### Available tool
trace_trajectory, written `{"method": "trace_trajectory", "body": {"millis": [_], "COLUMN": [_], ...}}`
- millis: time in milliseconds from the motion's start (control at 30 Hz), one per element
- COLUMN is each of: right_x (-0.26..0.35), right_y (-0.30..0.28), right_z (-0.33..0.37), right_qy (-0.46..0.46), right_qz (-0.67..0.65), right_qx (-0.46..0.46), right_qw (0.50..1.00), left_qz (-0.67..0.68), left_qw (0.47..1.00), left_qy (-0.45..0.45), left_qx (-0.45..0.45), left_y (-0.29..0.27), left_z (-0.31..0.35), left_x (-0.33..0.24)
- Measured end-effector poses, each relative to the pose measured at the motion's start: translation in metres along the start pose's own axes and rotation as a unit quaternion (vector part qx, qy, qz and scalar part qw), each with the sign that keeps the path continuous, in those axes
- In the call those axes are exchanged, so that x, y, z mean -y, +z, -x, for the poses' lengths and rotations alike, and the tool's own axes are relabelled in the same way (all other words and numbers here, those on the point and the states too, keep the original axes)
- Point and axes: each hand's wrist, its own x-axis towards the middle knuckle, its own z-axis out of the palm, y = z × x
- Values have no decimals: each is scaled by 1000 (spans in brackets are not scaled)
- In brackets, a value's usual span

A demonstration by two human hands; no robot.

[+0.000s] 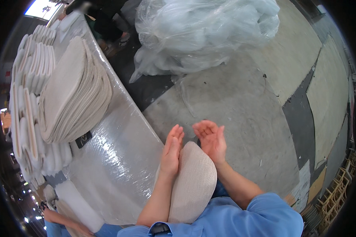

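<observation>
The cushion [194, 181] is beige, finely ribbed and plump, its far end rounded. It stands near, between the forearms, right of the table [124, 175] and close against the blue shirt [241, 219]. The left hand [172, 152] is flat and unclenched, fingers together, along the cushion's left side. The right hand [212, 141] is spread, fingers slightly curled, gripping nothing; whether it touches the cushion I cannot tell.
</observation>
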Motion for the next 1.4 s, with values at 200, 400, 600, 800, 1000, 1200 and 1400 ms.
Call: {"method": "trace_trajectory", "body": {"millis": [200,400,600,800,1000,1200,1400], "right_x": [-10,-14,-33,40,114,126,82], "right_y": [24,33,24,27,64,88,142], "right_z": [-20,-11,10,4,13,16,7], "right_qy": [28,28,66,268,402,350,333], "right_qz": [-1,29,24,274,495,346,389], "right_qx": [-21,-45,-48,33,124,331,461], "right_qw": [999,998,996,923,760,805,725], "left_qz": [71,-19,32,-204,-455,-394,-355], "left_qw": [992,989,996,970,858,900,916], "left_qy": [-50,-8,-27,89,-236,-174,-184], "left_qx": [93,146,73,-94,-34,-73,16], "left_y": [15,26,46,-23,-92,-148,-153], "left_z": [-17,-32,-37,-7,128,208,292], "left_x": [-11,-7,-6,3,-16,0,-23]}}
